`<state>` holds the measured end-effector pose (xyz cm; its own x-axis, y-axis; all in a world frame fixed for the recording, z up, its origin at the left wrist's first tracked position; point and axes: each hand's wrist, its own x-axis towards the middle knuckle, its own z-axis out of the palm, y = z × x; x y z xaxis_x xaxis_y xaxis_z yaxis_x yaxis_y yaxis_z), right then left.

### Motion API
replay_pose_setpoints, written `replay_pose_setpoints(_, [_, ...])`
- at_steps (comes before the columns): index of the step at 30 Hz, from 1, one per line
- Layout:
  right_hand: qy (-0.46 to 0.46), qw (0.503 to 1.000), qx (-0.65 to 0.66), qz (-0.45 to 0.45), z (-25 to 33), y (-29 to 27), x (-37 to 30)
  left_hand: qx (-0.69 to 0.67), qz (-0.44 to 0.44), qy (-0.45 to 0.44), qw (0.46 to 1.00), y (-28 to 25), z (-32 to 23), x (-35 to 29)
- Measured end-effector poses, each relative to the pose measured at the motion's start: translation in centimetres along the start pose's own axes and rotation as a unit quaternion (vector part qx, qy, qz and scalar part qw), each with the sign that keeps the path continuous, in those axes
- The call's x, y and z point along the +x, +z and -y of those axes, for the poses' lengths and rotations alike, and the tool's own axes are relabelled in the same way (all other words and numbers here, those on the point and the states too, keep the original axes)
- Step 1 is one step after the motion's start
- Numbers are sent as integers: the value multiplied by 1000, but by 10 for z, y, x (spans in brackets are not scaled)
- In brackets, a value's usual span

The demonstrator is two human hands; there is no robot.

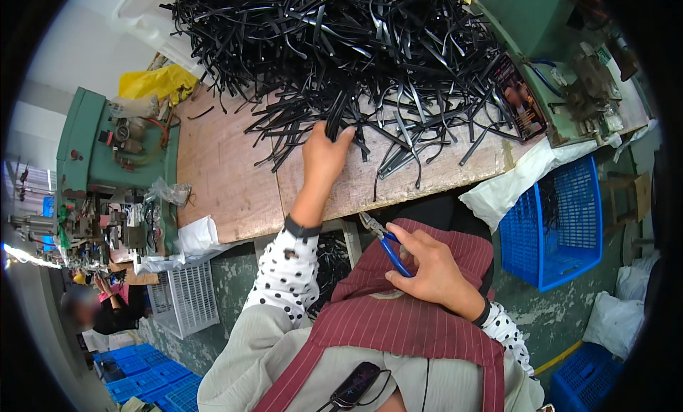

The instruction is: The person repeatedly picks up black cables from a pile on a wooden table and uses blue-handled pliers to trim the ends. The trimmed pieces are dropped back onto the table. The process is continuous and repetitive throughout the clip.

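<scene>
A big heap of black glasses temples, long thin arms with curved ends, covers the far part of the wooden table. My left hand reaches to the near edge of the heap, its fingers closed round a few of these temples. Over my lap, just off the table's front edge, my right hand grips blue-handled pliers. The metal jaws point up and left toward the table, and nothing shows between them.
Green machines stand at the left and right of the table. A blue crate sits below at right, a white crate at lower left. A yellow bag lies at the far left. Another person is farther off at left.
</scene>
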<state>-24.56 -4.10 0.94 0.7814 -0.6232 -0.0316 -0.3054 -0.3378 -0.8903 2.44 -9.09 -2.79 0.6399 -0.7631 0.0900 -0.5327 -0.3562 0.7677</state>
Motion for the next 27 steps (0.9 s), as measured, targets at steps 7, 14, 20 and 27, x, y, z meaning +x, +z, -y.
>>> replay_pose_setpoints(7, [0,1000,-19,-13,-3,0,-2,130,38,-13,991,2,7,23])
replay_pose_setpoints(14, [-12,1000,-25,-7,-5,1,0,-430,258,-321,804,-59,19,-30])
replay_pose_setpoints(20, [-53,997,-46,-33,1,0,4,-613,298,-269,680,-58,4,-66])
replay_pose_setpoints(27, [-124,978,-123,-117,15,-11,5,-692,326,-110,635,-47,-45,-53])
